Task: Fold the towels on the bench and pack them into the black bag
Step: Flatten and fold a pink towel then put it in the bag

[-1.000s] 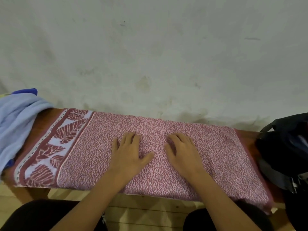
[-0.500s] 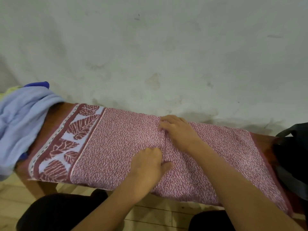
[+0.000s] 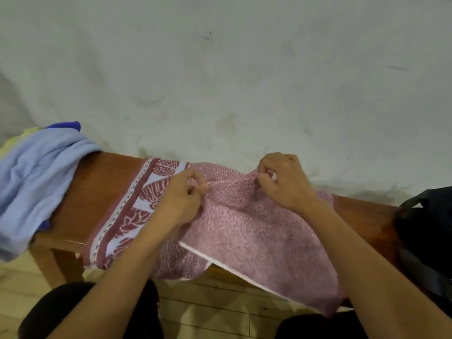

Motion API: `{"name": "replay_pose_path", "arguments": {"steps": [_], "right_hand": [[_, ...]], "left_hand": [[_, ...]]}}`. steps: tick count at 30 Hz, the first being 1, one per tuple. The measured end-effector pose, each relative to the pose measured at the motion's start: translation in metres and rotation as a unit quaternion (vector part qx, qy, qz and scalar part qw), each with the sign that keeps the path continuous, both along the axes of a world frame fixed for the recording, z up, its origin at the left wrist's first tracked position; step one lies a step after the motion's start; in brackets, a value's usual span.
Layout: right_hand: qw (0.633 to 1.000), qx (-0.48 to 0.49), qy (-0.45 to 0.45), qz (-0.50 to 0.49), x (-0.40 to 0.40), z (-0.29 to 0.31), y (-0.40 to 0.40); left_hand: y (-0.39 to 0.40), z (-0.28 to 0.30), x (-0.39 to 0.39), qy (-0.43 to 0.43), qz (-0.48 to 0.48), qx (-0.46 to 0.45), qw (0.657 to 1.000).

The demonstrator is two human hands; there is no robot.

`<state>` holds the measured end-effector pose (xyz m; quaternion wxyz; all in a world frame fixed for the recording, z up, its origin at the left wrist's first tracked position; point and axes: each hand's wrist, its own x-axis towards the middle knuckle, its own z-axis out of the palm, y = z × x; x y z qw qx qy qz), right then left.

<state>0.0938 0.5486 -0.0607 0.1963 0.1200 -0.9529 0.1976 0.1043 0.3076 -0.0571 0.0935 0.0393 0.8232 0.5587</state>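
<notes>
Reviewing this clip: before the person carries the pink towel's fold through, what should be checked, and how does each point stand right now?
1. Left hand pinches the pink patterned terry towel: ok.
2. Right hand pinches it near the far edge: ok.
3. Towel flat for a clean fold: not ok, bunched between the hands.
4. Near edge on the brown wooden bench: not ok, it hangs over the front.
5. Black fabric bag open: cannot tell.
6. Light blue towel apart from the pink one: ok.
</notes>
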Motion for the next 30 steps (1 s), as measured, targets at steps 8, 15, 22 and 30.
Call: {"name": "replay_pose_path", "arguments": {"steps": [8,15,22,30], "right_hand": [[0.999,-0.016,-0.037,0.005,0.018,0.041,-0.009],[0.975,0.024,-0.214,0.052,0.035,0.064,-0.005],[0.945,0.056,-0.316,0.059,0.045,0.095,0.024],[0.98,0.034,-0.048,-0.191,0.011,0.122,0.073]], "left_hand": [[-0.029,0.045,0.004,0.066,-0.129,-0.073,0.987],[-0.052,0.07,0.007,0.026,-0.251,-0.147,0.956],[-0.05,0.067,-0.029,0.188,-0.104,-0.38,0.9],[-0.013,0.109,-0.076,0.306,0.049,-0.288,0.906]]}}
